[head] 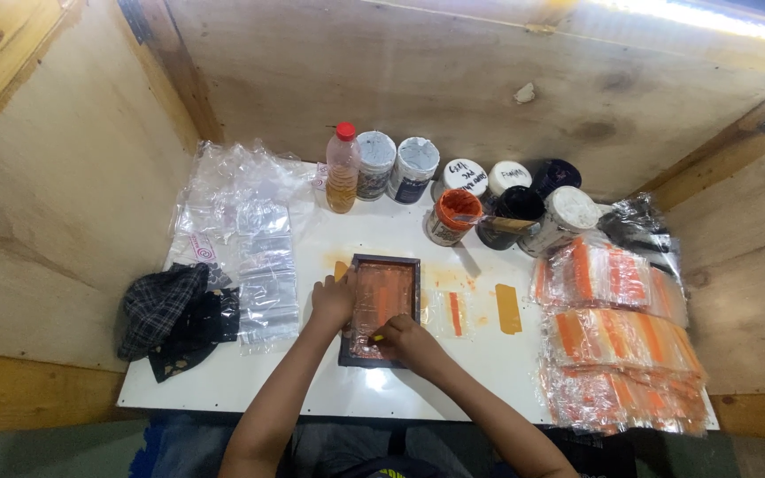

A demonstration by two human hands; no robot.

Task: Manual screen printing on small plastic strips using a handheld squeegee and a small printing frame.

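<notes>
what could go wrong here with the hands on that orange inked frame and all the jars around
1. The left hand only steadies the dark frame at its edge while the right hand works on the screen; a slip could smear the print.
2. The open orange paint jar stands just behind the frame, so an elbow or sleeve might tip it.
3. Orange smears on the white table could mark the clear bags lying beside the frame.

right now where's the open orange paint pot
In the head view, the open orange paint pot stands right of centre on the white table, just beyond the dark frame, in front of the white-lidded jars.
</notes>
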